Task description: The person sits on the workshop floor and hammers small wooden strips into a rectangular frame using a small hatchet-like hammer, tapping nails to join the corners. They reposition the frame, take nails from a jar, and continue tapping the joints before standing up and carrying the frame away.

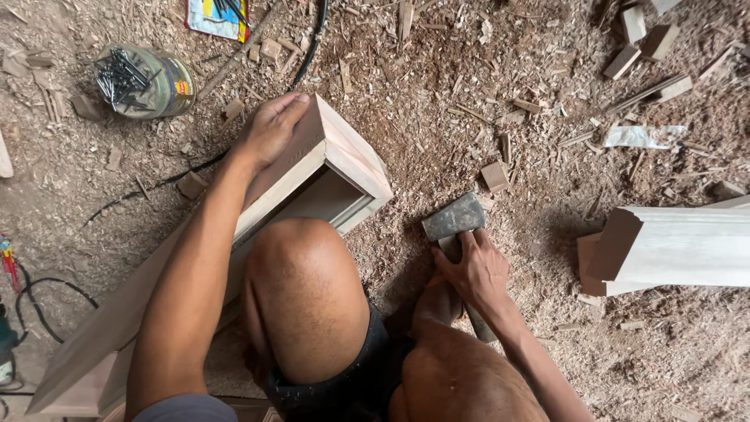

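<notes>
My left hand (271, 129) lies flat on the outer side of a wooden frame (353, 156), near its mitred corner. The frame stands on edge and runs toward the lower left, past my bent knee. My right hand (478, 270) grips the handle of a hatchet just below its grey metal head (454, 216). The head rests on the sawdust to the right of the frame's corner. The lower part of the handle is hidden behind my hand and leg.
A tin of nails (144, 80) stands at the upper left. A black cable (308, 47) runs across the sawdust-covered floor. A pale moulded timber piece (680, 246) lies at the right. Wood offcuts (494, 176) and chips are scattered about. A power tool's cord lies at the left edge.
</notes>
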### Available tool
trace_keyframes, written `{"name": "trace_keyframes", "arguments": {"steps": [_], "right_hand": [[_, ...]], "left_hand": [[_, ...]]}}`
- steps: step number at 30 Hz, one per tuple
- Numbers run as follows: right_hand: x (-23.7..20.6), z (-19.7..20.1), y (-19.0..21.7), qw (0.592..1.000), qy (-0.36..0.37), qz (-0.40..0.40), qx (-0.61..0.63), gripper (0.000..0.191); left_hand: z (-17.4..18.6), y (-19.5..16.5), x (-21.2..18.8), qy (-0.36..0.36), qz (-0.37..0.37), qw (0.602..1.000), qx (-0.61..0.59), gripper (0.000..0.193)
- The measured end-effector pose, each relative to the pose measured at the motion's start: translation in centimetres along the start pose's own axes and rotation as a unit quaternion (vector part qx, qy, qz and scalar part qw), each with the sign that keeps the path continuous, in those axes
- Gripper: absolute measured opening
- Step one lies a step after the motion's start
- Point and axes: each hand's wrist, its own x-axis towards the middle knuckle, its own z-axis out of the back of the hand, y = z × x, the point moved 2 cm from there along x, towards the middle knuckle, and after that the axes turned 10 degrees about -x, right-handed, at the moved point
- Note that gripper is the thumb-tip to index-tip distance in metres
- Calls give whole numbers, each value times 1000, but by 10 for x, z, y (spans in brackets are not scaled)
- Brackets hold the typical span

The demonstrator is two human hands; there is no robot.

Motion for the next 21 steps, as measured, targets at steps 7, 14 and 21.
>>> {"name": "trace_keyframes", "arguments": {"steps": [7,14,21], "right_hand": [[-4,-4,4,1000,-17,-5,-22,53],[-13,-13,-7,998,-44,-4,-48,65],[-15,-15,-12,999,0,-17,-38,67]], "left_hand": [[3,12,8,-3,18,999,-28,48],[8,17,10,16,-10,999,34,45],[9,10,7,13,23,1000,6,41]]}}
